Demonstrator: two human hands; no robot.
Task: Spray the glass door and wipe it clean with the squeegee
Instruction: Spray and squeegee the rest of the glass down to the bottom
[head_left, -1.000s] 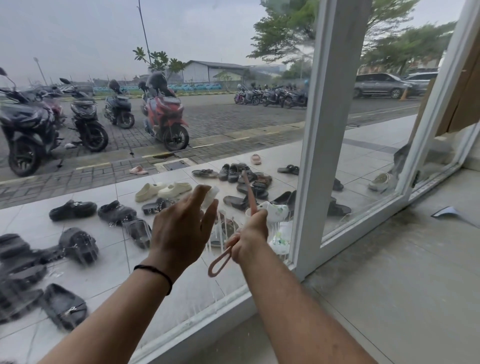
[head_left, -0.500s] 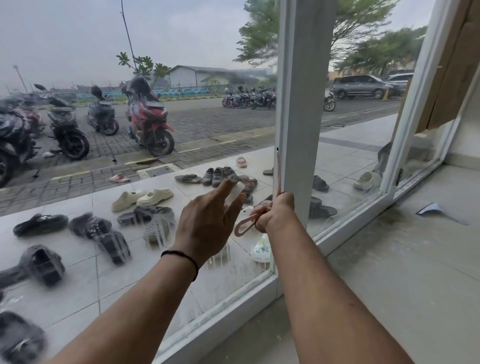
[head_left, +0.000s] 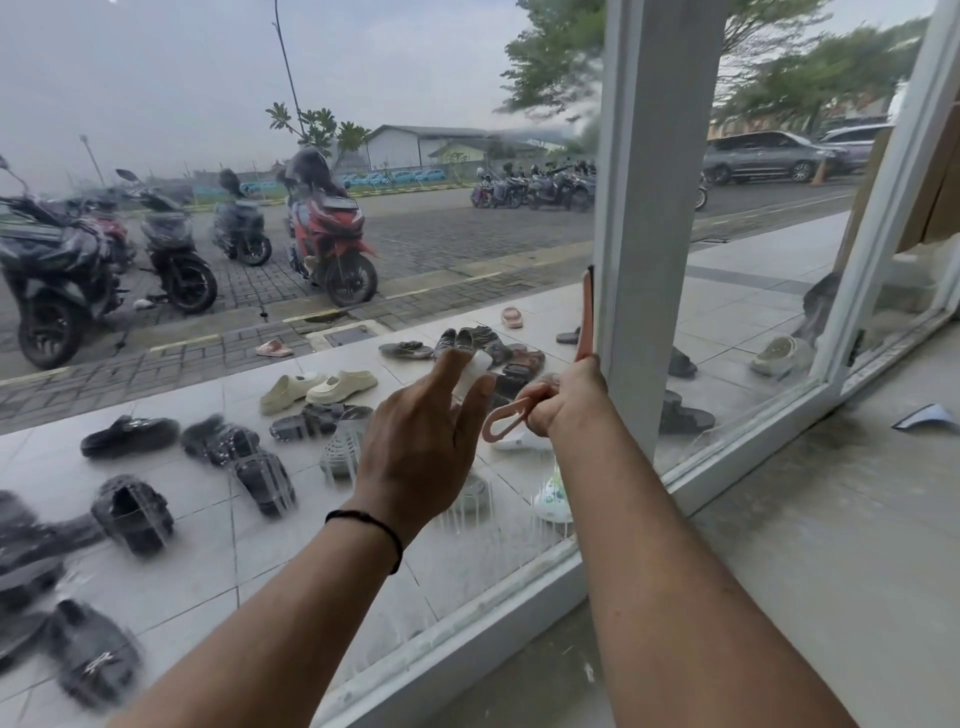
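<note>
Against the wet, streaked glass door (head_left: 218, 519), the right hand (head_left: 566, 397) grips a pink squeegee (head_left: 587, 322), its blade upright beside the white frame post (head_left: 649, 260). The left hand (head_left: 421, 441) pinches a small white object (head_left: 475, 371) between extended fingers. Sandals (head_left: 317, 387) and scooters (head_left: 327, 234) lie outside. Since a second ago, the squeegee has slid right to the frame.

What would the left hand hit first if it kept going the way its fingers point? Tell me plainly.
Most likely the glass door. The left hand points forward and up at the pane, holding a small white object at its fingertips. Whether that object already touches the glass cannot be told from this view.
</note>
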